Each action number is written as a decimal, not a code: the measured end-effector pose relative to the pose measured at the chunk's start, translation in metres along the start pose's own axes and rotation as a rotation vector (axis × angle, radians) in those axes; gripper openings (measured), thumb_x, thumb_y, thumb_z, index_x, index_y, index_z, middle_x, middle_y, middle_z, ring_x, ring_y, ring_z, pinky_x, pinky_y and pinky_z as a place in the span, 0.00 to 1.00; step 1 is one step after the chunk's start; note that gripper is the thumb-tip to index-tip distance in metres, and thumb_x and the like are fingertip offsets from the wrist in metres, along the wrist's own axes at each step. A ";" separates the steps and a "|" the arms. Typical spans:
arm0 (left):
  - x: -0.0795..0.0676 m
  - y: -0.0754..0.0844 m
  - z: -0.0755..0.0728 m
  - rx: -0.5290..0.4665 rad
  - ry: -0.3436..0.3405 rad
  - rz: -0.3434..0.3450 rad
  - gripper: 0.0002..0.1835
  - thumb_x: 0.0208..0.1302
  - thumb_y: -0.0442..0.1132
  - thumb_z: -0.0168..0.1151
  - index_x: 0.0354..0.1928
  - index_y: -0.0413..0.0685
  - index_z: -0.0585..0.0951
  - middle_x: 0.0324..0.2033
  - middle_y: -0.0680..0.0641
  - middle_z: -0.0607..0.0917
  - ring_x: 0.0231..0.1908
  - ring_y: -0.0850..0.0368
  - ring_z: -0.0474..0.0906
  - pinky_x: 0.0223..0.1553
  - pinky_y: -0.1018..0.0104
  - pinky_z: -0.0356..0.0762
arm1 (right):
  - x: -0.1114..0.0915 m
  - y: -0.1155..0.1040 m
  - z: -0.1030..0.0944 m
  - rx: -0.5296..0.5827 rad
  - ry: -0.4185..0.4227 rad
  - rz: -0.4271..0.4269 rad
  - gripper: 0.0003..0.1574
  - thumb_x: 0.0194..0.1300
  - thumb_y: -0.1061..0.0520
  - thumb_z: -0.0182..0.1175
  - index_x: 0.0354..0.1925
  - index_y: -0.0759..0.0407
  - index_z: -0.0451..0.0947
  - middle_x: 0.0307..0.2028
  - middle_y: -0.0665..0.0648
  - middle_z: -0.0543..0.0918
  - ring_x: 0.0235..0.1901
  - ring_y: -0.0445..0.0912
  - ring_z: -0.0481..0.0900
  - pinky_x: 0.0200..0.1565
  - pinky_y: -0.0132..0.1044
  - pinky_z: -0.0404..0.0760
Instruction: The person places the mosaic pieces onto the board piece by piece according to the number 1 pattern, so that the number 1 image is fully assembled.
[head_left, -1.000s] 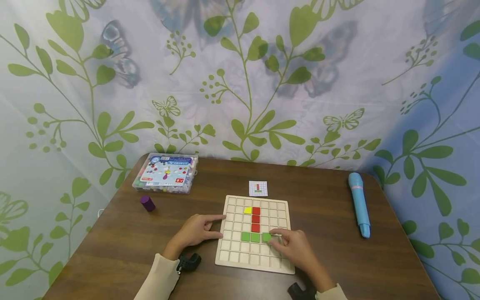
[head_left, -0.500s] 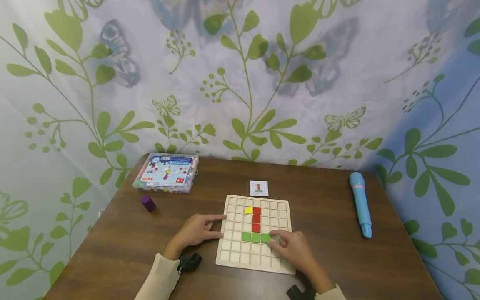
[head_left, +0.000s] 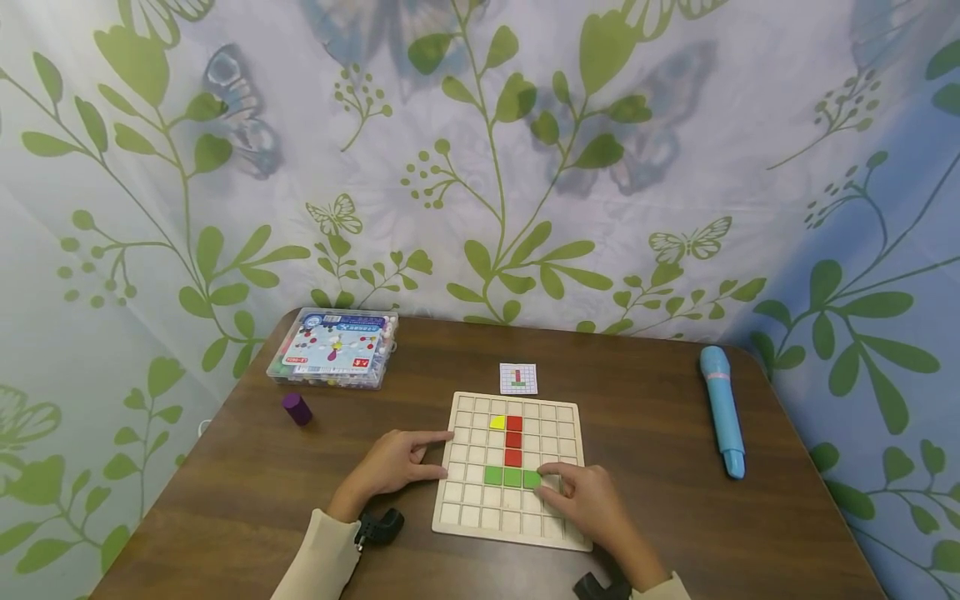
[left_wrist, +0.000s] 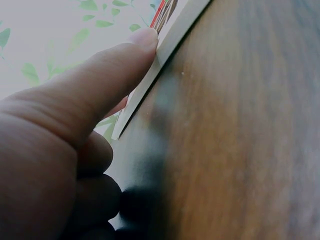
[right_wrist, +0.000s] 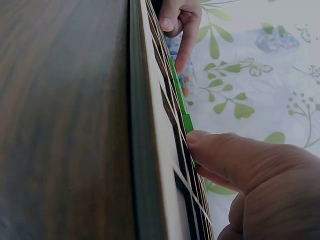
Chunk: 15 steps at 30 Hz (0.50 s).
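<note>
A pale wooden grid board [head_left: 480,517] lies flat on the table. In its cells are a yellow rounded piece [head_left: 497,422], a column of red square tiles [head_left: 513,440] and a row of green square tiles [head_left: 512,477]. My right hand [head_left: 592,500] pinches the rightmost green tile [head_left: 532,479] between thumb and index finger; in the right wrist view this tile [right_wrist: 187,122] looks slightly raised above its neighbours. At the board's left edge, my left hand [head_left: 386,465] touches the rim with its extended index finger and thumb [left_wrist: 142,42], other fingers folded under.
Behind the board lies a small pattern card [head_left: 518,379]. A clear plastic box [head_left: 333,346] of small colourful parts is at the back left, a purple cylinder [head_left: 297,409] in front of it. To the right rests a blue microphone-shaped object [head_left: 723,412].
The rightmost green tile has slid left in my right hand's fingers, closing the gap to the other green tiles. My left hand has stayed at the board's edge.
</note>
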<state>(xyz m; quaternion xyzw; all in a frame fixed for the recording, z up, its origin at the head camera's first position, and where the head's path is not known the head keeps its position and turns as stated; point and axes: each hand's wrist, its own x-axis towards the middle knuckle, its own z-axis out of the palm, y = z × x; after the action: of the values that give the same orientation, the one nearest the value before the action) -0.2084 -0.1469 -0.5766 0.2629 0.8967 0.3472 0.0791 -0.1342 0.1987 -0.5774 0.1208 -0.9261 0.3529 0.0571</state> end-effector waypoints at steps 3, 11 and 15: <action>-0.001 0.000 -0.001 -0.002 -0.001 0.002 0.32 0.58 0.60 0.74 0.66 0.68 0.80 0.13 0.62 0.60 0.17 0.68 0.52 0.23 0.70 0.53 | 0.000 -0.001 0.000 -0.007 -0.003 0.011 0.12 0.57 0.49 0.78 0.41 0.45 0.90 0.12 0.36 0.62 0.15 0.31 0.56 0.20 0.29 0.55; -0.001 0.000 -0.002 -0.006 0.001 0.004 0.32 0.58 0.60 0.74 0.66 0.67 0.81 0.13 0.62 0.60 0.16 0.68 0.51 0.22 0.70 0.53 | 0.001 0.001 0.002 -0.015 0.005 0.004 0.13 0.56 0.48 0.78 0.41 0.46 0.90 0.12 0.35 0.62 0.15 0.31 0.57 0.20 0.29 0.56; 0.000 -0.001 0.000 -0.004 0.006 0.013 0.32 0.58 0.60 0.74 0.66 0.67 0.81 0.13 0.62 0.60 0.17 0.68 0.51 0.22 0.70 0.53 | 0.001 0.003 0.001 -0.012 0.011 -0.004 0.14 0.56 0.48 0.78 0.41 0.47 0.90 0.12 0.35 0.62 0.15 0.31 0.56 0.21 0.29 0.56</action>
<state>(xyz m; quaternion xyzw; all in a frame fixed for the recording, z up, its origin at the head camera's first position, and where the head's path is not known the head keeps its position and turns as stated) -0.2086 -0.1475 -0.5768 0.2672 0.8946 0.3502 0.0746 -0.1356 0.2001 -0.5803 0.1202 -0.9277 0.3478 0.0637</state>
